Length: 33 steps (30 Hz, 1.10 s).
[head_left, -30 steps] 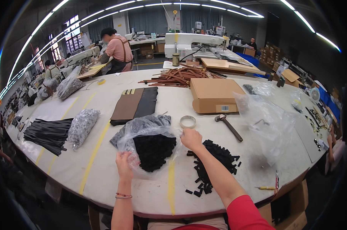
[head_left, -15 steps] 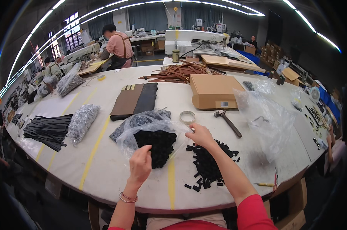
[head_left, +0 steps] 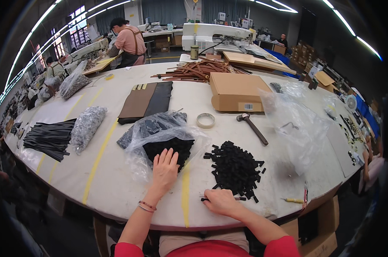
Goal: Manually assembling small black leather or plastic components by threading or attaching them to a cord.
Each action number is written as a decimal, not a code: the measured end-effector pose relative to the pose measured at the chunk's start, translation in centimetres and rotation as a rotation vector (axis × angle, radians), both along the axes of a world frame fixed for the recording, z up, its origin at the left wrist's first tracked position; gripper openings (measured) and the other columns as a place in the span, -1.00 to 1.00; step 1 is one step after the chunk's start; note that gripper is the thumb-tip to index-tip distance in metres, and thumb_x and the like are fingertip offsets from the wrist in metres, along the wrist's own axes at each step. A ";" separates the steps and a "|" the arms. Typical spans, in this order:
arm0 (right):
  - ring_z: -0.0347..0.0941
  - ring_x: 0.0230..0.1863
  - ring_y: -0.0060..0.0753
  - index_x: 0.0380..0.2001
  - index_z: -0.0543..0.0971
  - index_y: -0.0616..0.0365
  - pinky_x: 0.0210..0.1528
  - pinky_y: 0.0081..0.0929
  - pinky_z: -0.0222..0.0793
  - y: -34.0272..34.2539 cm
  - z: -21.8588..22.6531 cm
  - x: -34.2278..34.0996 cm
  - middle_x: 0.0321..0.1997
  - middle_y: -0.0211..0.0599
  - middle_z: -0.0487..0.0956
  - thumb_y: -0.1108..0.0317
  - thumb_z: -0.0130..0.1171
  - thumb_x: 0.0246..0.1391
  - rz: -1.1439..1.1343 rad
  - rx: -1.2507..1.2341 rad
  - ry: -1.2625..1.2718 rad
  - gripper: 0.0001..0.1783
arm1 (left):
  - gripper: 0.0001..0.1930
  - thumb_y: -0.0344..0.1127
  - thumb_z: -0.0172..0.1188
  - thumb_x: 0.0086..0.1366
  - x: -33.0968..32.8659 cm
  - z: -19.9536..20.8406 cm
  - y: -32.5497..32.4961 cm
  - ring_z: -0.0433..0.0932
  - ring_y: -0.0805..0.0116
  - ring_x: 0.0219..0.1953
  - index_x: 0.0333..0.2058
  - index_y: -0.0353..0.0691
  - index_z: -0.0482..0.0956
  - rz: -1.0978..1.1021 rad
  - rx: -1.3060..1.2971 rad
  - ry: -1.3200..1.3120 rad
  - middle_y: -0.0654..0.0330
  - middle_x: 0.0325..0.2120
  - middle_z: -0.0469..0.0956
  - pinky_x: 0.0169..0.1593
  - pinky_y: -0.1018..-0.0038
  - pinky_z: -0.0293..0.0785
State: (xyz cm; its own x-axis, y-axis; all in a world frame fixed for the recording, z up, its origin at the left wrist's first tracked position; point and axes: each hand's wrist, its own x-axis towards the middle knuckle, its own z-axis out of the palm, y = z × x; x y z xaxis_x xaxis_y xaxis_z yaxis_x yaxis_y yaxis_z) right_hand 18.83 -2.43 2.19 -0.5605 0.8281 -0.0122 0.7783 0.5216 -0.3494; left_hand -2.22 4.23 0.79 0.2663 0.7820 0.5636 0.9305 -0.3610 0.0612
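A clear plastic bag [head_left: 139,159] lies mouth toward me, full of small black pieces [head_left: 170,147]. My left hand [head_left: 165,171] is open, its fingers stretched out over the pieces at the bag's mouth. To the right, a loose pile of the same short black pieces [head_left: 234,169] is heaped on the table. My right hand [head_left: 220,201] is closed at the near side of this pile, palm down. Something small and dark sticks out by its fingertips, too little to make out. A black piece lies against the hand's right side.
Beyond the bag are a tape roll [head_left: 205,121], a hammer [head_left: 254,130], a cardboard box [head_left: 237,92] and a brown and black folded sheet [head_left: 144,103]. Black strips [head_left: 48,139] lie left, a large clear bag [head_left: 303,137] right. A yellow-handled tool [head_left: 293,200] sits near the front edge.
My right hand has let go of the bag's right rim and come down to the near side of the pile. My left hand has opened from a closed grip and lies over the bagged pieces.
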 end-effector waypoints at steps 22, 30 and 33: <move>0.22 -0.60 -0.85 -0.48 0.45 0.27 -0.60 -0.85 0.11 -1.2 1.2 0.5 -0.57 -0.52 0.42 0.55 0.12 -0.16 -0.302 -0.553 1.162 -0.90 | -0.89 -0.43 0.01 0.15 6.3 0.3 -9.0 0.45 0.46 -0.57 -0.35 -0.34 0.41 -0.434 -0.979 -1.739 0.19 -0.55 0.47 -0.48 0.57 0.39; 0.22 -0.58 -0.85 -0.38 0.47 0.28 -0.57 -0.84 0.13 -1.6 0.9 -0.1 -0.58 -0.51 0.41 0.56 0.10 -0.13 -0.186 -0.240 0.993 -0.85 | -0.86 -0.31 -0.06 0.18 7.0 0.8 -9.7 0.37 0.47 -0.66 -0.46 -0.26 0.37 -0.384 -1.139 -2.097 0.23 -0.64 0.40 -0.59 0.61 0.28; 0.24 -0.57 -0.83 -0.37 0.48 0.29 -0.56 -0.84 0.14 -1.2 0.9 0.0 -0.55 -0.51 0.43 0.53 0.08 -0.09 -0.185 -0.369 1.070 -0.86 | -0.82 -0.27 -0.10 0.20 6.6 0.4 -9.7 0.35 0.47 -0.67 -0.49 -0.24 0.35 -0.451 -1.229 -1.965 0.23 -0.65 0.38 -0.63 0.60 0.25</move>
